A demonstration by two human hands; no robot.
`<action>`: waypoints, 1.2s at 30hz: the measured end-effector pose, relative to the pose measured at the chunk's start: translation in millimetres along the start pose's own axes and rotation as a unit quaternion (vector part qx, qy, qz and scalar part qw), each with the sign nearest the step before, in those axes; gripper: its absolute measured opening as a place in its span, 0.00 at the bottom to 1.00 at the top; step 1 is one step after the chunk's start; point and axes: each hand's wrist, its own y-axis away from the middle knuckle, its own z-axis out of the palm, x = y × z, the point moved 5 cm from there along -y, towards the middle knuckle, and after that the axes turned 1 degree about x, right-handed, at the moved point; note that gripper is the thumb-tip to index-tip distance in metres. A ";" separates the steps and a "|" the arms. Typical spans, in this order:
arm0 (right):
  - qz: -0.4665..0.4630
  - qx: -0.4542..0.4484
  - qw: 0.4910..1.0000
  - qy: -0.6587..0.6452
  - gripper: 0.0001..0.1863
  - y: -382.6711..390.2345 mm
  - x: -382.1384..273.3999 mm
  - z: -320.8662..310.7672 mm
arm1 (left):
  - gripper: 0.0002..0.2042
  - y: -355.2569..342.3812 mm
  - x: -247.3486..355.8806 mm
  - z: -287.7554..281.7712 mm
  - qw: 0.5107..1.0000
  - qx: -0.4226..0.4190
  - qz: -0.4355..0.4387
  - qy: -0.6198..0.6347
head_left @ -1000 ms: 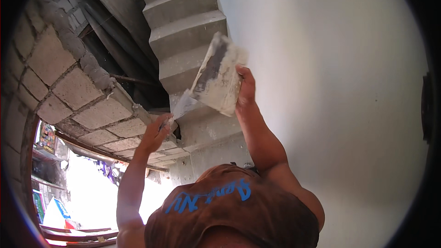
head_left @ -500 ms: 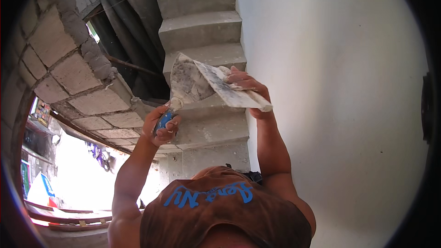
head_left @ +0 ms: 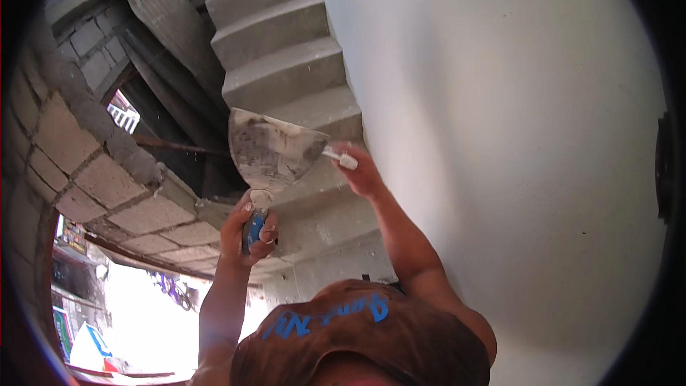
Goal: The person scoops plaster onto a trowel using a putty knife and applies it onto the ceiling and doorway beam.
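Note:
My left hand is closed round the blue handle of a wide putty knife. Its fan-shaped blade points up and away from me, smeared with grey and whitish filler. At the blade's right corner is my right hand, closed on a flat, filler-coated scraper. The scraper is turned nearly edge-on, so mainly its pale end shows by my fingers. Its far part meets or overlaps the knife's blade; I cannot tell exactly where they touch. Pale smears mark the fingers of my left hand.
Concrete stairs rise ahead of me. A smooth pale wall runs along the right side. To the left is a rough block wall, with dark pipe-like lengths beyond it. Bright open ground lies at the lower left.
Both hands have come lower, and the right hand has moved left. The scraper has turned from showing its broad face to nearly edge-on against the knife. The view has tilted.

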 end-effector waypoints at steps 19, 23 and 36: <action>0.116 -0.123 0.982 0.079 0.19 115.0 108.4 15.0 | 0.22 -271.0 100.4 513.3 0.040 0.290 0.570 -0.768; 0.147 -0.107 0.983 0.024 0.20 125.9 126.9 3.0 | 0.24 -299.5 102.8 529.7 0.044 0.270 0.580 -0.767; 0.194 -0.114 0.972 0.072 0.19 141.6 137.0 -19.4 | 0.20 -324.1 116.8 538.9 0.056 0.281 0.610 -0.739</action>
